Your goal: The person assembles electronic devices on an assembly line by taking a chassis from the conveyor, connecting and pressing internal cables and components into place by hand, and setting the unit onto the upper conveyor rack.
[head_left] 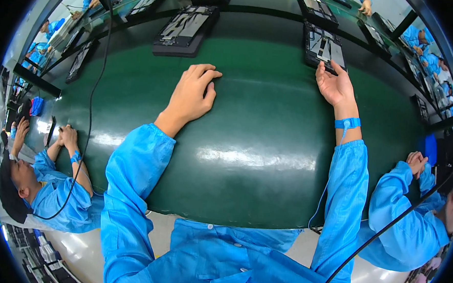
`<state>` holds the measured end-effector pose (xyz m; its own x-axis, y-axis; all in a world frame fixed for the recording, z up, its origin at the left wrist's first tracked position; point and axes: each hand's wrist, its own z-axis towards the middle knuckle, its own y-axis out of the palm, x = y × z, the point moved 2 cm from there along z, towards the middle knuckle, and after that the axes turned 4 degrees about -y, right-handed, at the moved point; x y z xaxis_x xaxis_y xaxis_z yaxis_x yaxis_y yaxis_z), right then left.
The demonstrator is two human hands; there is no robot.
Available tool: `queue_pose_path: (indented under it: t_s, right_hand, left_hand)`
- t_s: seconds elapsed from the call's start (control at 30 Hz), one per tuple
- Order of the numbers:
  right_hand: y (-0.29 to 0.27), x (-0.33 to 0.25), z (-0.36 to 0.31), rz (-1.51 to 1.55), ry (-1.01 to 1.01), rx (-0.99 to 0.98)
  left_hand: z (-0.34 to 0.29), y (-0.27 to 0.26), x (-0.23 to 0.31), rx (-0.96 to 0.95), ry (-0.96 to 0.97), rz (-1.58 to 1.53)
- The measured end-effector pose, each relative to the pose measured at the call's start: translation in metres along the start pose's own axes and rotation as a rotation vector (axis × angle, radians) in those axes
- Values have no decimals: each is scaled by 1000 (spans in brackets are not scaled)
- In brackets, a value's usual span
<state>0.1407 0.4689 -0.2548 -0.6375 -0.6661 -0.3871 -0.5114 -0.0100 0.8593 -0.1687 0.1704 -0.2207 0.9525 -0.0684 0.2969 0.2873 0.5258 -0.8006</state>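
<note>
My right hand (337, 88) reaches far right with its palm turned up. Its thumb and bent fingers are at the near end of an opened tablet-like device (324, 44), which has a black frame and bare grey and white inner parts. The underside of that grip is partly hidden. A blue wrist strap (347, 123) with a thin cord circles my right wrist. My left hand (190, 91) lies palm down over the green mat (248, 117), fingers loosely bent, thumb apart, holding nothing. Beyond it another opened device (186, 29) lies on a black slab.
More opened devices, such as one at the far left (79, 62), line the dark strip (258, 28) across the back. Metal frame posts stand at both sides. A black cable (106, 48) hangs at left. Co-workers in blue sit close on both sides, hands (416, 163) on the bench.
</note>
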Motion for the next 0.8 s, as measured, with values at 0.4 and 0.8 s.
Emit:
queue_pose_path:
  t_s: [0.4, 0.8]
  right_hand:
    - [34, 49, -85, -321, -73, 134]
    - [7, 134, -377, -807, 907, -164]
  left_hand:
    - [1, -4, 10, 77, 46, -1]
    - [-21, -5, 59, -181, 4, -374]
